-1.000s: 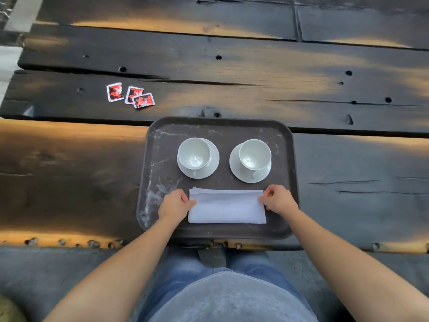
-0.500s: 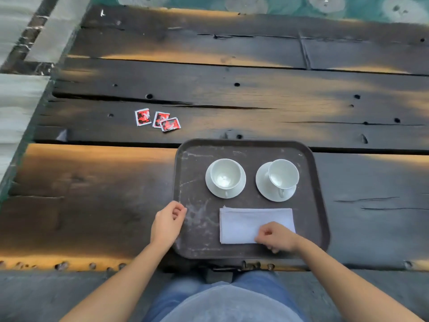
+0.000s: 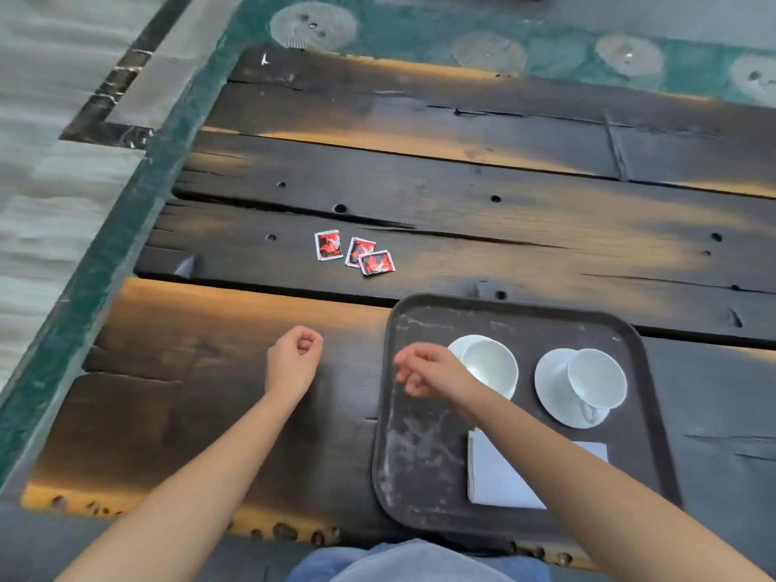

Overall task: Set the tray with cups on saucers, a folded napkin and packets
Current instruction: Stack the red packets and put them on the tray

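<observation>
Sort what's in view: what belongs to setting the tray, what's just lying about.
Job: tray, left cup, left saucer, right cup, right saucer, folded napkin, red packets.
Lying about: grey scrap left of the packets, white fleck farther back.

The counter [image 3: 462,191] is built of broad, dark, weathered planks running from 9 to 3 o'clock, with deep gaps between them. Small round holes [image 3: 339,208] and a long crack [image 3: 462,241] mark the wood. Warm orange light falls in soft patches, one toward 9 o'clock [image 3: 252,304] and another toward 12 [image 3: 420,140]. At 6 o'clock the near edge shows a yellow, pitted strip [image 3: 285,531]. Past the counter a green band [image 3: 126,220] slants from 8 to 11 o'clock, with pale round discs [image 3: 313,25] from 12 to 2. At 10 o'clock lies pale grey floor [image 3: 42,182] with dark inlaid strips [image 3: 109,94].
</observation>
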